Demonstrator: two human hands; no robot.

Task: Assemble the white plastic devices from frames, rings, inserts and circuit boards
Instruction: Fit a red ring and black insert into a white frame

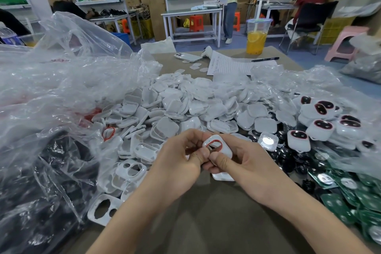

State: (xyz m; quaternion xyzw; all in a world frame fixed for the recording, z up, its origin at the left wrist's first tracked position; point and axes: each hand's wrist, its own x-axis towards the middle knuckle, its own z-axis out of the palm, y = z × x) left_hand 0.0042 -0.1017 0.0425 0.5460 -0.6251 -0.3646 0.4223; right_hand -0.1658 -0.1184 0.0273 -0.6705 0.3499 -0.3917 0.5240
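Observation:
My left hand (181,156) and my right hand (241,163) together hold one white plastic frame (223,146) above the table's middle. A red ring (216,144) lies around the frame's opening, and both thumbs press at its lower edge. A large heap of white frames and covers (185,105) spreads behind my hands. Empty frames with two holes (129,171) lie at the left. Finished white devices with dark red-rimmed inserts (323,128) are piled at the right. Green circuit boards (350,198) and black inserts (288,159) lie at the lower right.
Crumpled clear plastic bags (61,93) cover the left side over dark parts. A cup of orange drink (256,37), a pen (265,59), a sheet of paper (228,66) and a phone (188,57) sit at the far end. People work at benches beyond.

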